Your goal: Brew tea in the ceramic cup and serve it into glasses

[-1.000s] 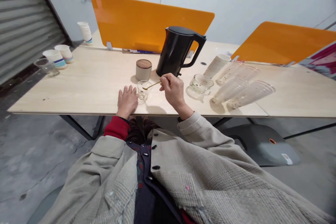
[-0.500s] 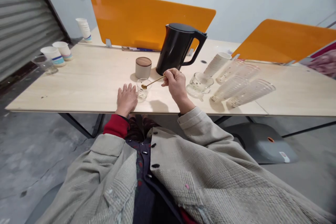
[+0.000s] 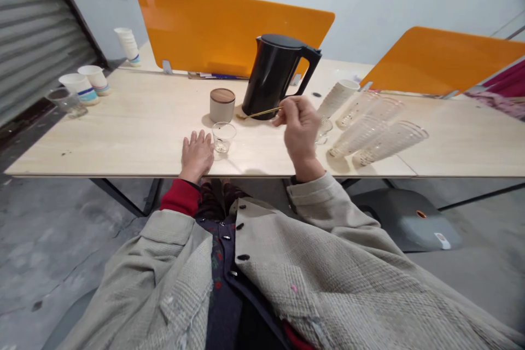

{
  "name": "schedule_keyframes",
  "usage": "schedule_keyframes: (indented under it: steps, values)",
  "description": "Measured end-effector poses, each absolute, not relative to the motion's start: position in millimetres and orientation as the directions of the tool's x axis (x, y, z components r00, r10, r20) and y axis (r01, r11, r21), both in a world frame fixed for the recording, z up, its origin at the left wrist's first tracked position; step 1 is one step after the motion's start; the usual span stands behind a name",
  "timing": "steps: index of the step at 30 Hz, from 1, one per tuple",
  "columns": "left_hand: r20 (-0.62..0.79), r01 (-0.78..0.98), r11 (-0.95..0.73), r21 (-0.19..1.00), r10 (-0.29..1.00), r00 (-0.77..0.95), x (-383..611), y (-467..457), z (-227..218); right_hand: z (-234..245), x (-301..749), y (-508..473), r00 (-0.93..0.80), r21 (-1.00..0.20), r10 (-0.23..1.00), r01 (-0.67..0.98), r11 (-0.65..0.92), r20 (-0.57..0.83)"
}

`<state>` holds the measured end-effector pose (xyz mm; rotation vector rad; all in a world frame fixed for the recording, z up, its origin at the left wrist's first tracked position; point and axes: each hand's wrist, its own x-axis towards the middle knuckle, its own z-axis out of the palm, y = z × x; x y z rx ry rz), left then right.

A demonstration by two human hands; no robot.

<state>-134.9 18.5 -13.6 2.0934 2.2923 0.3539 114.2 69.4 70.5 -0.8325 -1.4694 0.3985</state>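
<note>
The left hand [image 3: 197, 156] lay flat and open on the worktop [image 3: 131, 139], fingers apart; just beside it, at two o'clock, stood a clear cup [image 3: 223, 139]; the right hand [image 3: 301, 131], fingers closed, pinched a golden spoon [image 3: 261, 113] pointing to nine o'clock; beyond the cup, at twelve o'clock, stood a lidded canister [image 3: 222, 108]

A gold spoon [image 3: 260, 114] in the right grip [image 3: 301, 130], before a black kettle [image 3: 268, 76].
The left grip [image 3: 197, 156] rests palm-down on the counter [image 3: 123, 136] just beside a small clear cup [image 3: 223, 138]; a wooden-lidded canister [image 3: 222, 109] stands behind the cup.
</note>
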Motion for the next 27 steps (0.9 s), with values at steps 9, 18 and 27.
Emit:
schedule_keyframes:
  steps: [9,18,27]
  values:
    - [0.123,0.979,0.058,0.197,0.989,-0.084,-138.0,20.5,-9.7,66.6,233.5,87.1,0.277,-0.497,0.489,0.767,0.406,0.827]
    - [0.161,0.983,0.045,0.176,0.984,-0.074,-143.4,27.0,-19.0,43.2,257.1,114.9,0.319,-0.453,0.680,0.891,0.022,0.661]
    - [0.147,0.982,0.050,0.180,0.986,-0.077,-139.8,22.3,-12.2,28.9,258.5,82.4,0.324,-0.444,0.638,0.895,0.032,0.699]
